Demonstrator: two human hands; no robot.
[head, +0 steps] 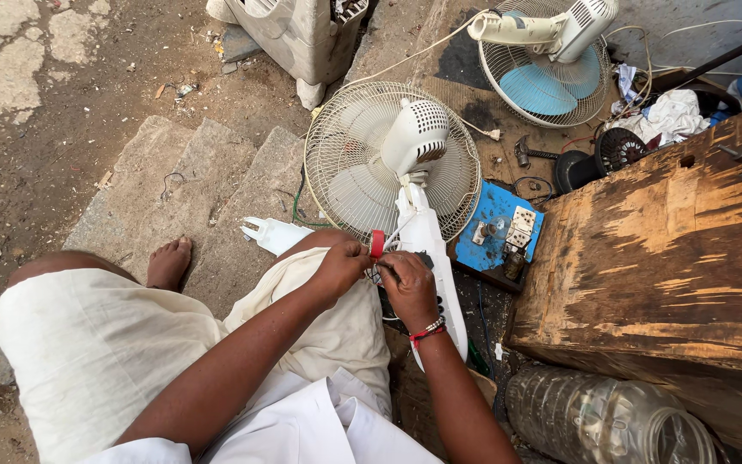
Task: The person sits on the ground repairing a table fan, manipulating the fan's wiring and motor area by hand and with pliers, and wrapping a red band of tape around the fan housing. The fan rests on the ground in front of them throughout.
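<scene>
Right, the big wooden block (672, 249) is my landmark. Just beside its near corner lies one clear plastic jar (599, 417) on its side. On the far side of the block from me rests one blue-bladed fan (547, 60); left of the block, the cream fan (392, 163) lies grille-down with its white stand (427, 249) running toward my lap. So two fans, counted. Between that fan and the block sits one blue switch board (498, 228).

At the stand, well left of the block, both hands are at work. My left hand (343, 264) is pinched shut on a roll of red tape (377, 243). My right hand (408, 288) is curled tight around the thin wiring (397, 232) at the stand; exactly what the fingers press I cannot tell.

Risk, as I judge it: the tape could snag or wrap unevenly if my left grip slips, and the wiring is thin, so a hard tug from the right might pull it loose from the stand.
</scene>
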